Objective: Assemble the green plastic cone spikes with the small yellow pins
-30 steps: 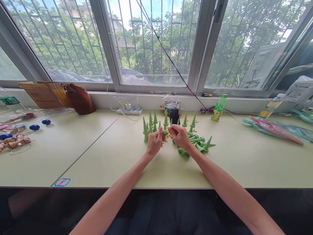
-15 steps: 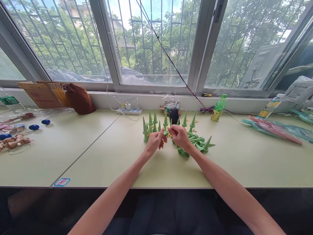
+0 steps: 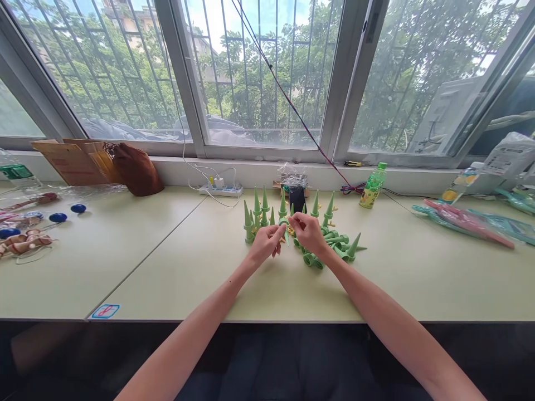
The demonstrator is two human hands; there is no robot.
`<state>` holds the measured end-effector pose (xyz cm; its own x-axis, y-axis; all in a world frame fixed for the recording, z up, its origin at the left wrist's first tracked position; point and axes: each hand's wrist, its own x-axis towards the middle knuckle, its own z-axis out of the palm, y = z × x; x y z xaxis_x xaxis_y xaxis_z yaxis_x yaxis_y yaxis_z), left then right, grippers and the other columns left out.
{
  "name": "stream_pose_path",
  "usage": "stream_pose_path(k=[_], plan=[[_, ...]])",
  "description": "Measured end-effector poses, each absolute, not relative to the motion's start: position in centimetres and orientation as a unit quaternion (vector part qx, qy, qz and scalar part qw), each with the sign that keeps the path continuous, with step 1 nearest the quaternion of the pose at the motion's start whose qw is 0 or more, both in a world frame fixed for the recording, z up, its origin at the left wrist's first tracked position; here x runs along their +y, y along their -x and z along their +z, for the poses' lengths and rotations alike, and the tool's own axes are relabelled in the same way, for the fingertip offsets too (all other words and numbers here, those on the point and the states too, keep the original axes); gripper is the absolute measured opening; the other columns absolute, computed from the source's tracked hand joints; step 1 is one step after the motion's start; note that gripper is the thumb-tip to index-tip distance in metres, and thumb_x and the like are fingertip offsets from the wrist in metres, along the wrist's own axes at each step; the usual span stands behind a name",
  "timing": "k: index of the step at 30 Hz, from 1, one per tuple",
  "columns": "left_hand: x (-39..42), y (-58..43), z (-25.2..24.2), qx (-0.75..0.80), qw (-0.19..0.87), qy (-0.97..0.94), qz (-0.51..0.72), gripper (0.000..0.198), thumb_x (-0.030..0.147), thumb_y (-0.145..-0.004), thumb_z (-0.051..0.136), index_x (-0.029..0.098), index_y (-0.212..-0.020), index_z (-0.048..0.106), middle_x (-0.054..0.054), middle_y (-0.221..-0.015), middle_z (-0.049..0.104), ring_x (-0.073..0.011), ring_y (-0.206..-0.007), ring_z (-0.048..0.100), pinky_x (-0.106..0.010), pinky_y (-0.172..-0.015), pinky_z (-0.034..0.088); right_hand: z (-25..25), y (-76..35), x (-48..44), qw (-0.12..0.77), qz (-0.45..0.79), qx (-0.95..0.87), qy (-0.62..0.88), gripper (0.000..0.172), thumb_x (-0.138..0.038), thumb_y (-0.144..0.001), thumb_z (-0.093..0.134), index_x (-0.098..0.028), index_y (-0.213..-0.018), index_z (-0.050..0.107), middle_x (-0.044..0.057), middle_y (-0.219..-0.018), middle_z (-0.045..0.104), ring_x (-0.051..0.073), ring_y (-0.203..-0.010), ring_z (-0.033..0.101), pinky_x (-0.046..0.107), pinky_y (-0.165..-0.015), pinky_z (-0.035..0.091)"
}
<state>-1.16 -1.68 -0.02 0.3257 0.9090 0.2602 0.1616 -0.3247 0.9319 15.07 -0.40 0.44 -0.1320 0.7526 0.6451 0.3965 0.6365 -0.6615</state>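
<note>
Between my hands is a green cone (image 3: 286, 236), its tip pointing down toward the table. My left hand (image 3: 264, 244) grips it near its wide end. My right hand (image 3: 308, 231) is closed in a pinch just right of the cone's wide end; what its fingertips hold is too small to make out. Several green cones (image 3: 264, 199) stand upright behind my hands, some with small yellow parts (image 3: 331, 224) on them. A pile of green cones (image 3: 334, 239) lies beside and partly under my right hand.
Behind the cones stands a black object (image 3: 297, 199) by clear plastic wrap. A green bottle (image 3: 373, 186) and plastic-wrapped items (image 3: 468, 223) are on the right. A power strip (image 3: 221, 190), brown pouch (image 3: 136, 169), cardboard (image 3: 69, 161) and blue balls (image 3: 58, 217) are left.
The green cone between my hands has turned, so its tip now shows pointing down. My hands have barely shifted.
</note>
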Motion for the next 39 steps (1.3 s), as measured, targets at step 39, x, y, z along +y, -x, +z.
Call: stream_pose_path(k=[39], plan=[[-1.2,1.3,-1.2,0.365,0.122,-0.775,0.501,0.03,0.047,-0.087,0.058,0.021,-0.085,0.072,-0.002,-0.081,0.056,-0.0067,-0.05,0.043,-0.022,-0.053,0.04,1.3,-14.8,-0.7,0.511,0.375,-0.674,0.379,0.041,-0.048,-0.086,0.053,-0.021,-0.058,0.042,-0.006,-0.04,0.04,0.008,-0.036,0.034,0.024,-0.04,0.028]])
